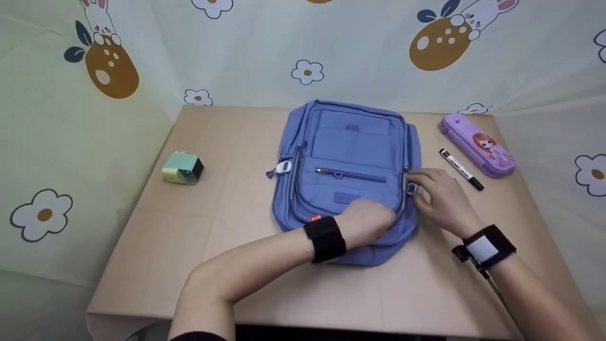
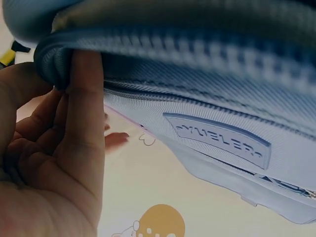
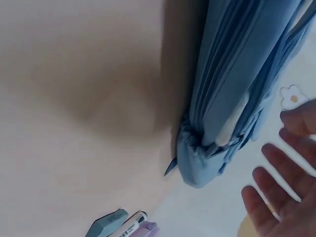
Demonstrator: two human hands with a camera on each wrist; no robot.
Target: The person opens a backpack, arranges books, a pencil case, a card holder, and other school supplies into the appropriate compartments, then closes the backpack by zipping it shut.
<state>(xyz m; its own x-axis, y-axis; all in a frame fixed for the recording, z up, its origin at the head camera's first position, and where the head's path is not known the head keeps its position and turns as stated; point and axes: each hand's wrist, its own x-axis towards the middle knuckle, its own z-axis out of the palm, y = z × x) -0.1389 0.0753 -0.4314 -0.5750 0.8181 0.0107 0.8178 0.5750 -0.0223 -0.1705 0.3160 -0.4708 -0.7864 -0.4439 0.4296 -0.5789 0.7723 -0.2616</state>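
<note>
A blue backpack (image 1: 352, 147) lies front side up on the table. My left hand (image 1: 368, 221) reaches across its lower right part. In the left wrist view that hand (image 2: 54, 143) grips the zippered edge of a compartment (image 2: 163, 44), a finger tucked under the edge and the thumb outside. My right hand (image 1: 442, 199) is at the backpack's right side, fingertips close to the side zipper and a small pale tag (image 1: 413, 189). Seen from the right wrist, this hand (image 3: 291, 182) has its fingers spread and loosely bent, with nothing visible between them.
Right of the backpack lie a black-and-white marker (image 1: 461, 169) and a purple pencil case (image 1: 478, 144). A small green and yellow box-shaped item (image 1: 182, 167) stands at the left of the table (image 1: 227, 189). Patterned cloth (image 1: 255, 47) hangs behind and at both sides.
</note>
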